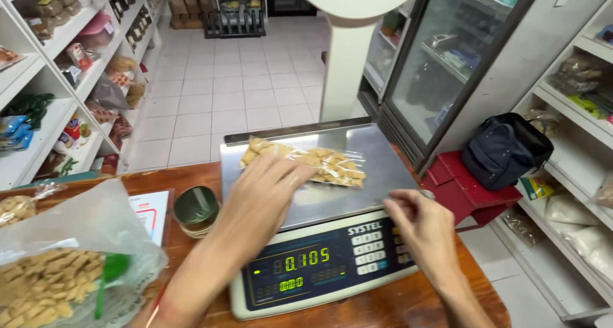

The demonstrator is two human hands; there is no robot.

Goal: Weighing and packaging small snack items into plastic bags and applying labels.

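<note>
A small clear bag of tan biscuit pieces (306, 162) lies flat on the steel pan of a digital scale (377, 175), toward the pan's far edge. The left hand (265, 191) rests open on the bag's near end, fingers spread and touching the plastic, not gripping. At three o'clock from it, the right hand (424, 229) hovers with loosely curled fingers over the scale's keypad (370, 248); whether a fingertip presses a key cannot be told. The scale sits on a wooden table (408, 302). At nine o'clock stands a round tin (195, 210). At seven o'clock, a large open bag of the same biscuits (48, 283) holds a green scoop (108, 274).
</note>
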